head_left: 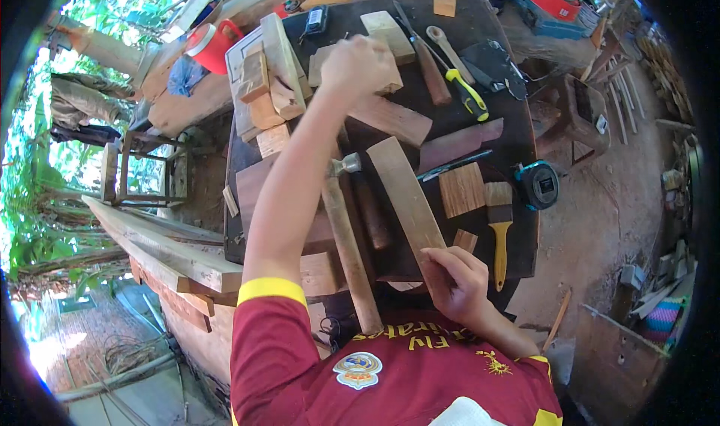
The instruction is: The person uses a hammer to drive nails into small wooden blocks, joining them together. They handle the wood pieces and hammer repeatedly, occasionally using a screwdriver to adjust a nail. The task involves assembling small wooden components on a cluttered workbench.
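Clamped around the near end of a long wooden plank, my right hand has its fingers curled over the board's edge. Its long axis runs from my chest away and slightly leftward across the dark workbench. My left hand is a closed fist far up that bench (what it grips, I cannot tell). Beside the plank lies a hammer, its handle smooth pale wood, and right of it a yellow-handled brush.

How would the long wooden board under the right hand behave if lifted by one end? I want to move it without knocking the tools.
The board looks thick and straight, so probably stiff. Its flat faces suggest it won't roll. The right hand holds only its near end, so the far end may swing toward the hammer.
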`<state>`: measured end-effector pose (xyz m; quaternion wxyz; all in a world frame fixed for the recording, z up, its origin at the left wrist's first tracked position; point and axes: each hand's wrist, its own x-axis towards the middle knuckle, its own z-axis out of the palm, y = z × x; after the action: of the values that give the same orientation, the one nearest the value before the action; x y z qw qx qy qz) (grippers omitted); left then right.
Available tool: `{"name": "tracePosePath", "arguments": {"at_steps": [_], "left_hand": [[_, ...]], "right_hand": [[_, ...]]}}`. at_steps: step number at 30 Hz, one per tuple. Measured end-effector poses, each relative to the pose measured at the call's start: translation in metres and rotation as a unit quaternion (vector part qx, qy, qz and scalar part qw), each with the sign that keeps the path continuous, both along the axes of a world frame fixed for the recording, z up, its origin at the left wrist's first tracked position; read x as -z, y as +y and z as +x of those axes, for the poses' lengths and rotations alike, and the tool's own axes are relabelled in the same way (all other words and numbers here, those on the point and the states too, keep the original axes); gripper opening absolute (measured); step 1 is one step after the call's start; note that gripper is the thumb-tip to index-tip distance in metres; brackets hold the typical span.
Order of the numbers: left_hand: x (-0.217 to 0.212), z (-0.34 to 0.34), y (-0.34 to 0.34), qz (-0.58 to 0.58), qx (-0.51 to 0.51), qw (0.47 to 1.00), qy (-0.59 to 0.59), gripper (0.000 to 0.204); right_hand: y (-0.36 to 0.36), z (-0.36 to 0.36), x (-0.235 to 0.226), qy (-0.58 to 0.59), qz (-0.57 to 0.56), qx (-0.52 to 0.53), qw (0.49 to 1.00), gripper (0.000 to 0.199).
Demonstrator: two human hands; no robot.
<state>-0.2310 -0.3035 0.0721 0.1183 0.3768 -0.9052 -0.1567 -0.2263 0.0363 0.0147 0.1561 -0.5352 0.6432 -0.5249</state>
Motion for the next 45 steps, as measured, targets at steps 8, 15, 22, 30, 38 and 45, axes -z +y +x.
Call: {"name": "tracePosePath", "arguments": {"at_steps": [8, 15, 22, 30, 38, 45], "left_hand": [[0.045, 0.014, -0.164, -0.09, -0.159, 0.983, -0.02, 0.038], [0.058, -0.006, -0.199, -0.075, -0.206, 0.971, -0.097, 0.058], [-0.006, -0.022, -0.176, 0.053, -0.131, 0.99, 0.023, 0.045], [0.014, -0.005, -0.206, 0.029, -0.087, 0.996, -0.011, 0.033], [0.058, 0.012, -0.231, -0.081, -0.127, 0.974, -0.166, 0.031], [0.043, -0.002, -0.228, 0.024, -0.05, 0.965, -0.255, 0.039]], "right_hand": [[-0.002, -0.001, 0.006, -0.017, 0.0, 0.011, 1.0, 0.02], [-0.005, -0.006, 0.009, -0.018, -0.012, -0.014, 1.0, 0.019], [-0.005, -0.008, 0.01, -0.036, -0.008, -0.018, 0.999, 0.016], [-0.005, -0.009, 0.008, -0.033, -0.007, -0.025, 0.999, 0.018], [-0.004, -0.008, 0.01, -0.042, -0.012, -0.027, 0.999, 0.018], [-0.005, -0.01, 0.008, -0.043, -0.006, -0.027, 0.999, 0.018]]}}
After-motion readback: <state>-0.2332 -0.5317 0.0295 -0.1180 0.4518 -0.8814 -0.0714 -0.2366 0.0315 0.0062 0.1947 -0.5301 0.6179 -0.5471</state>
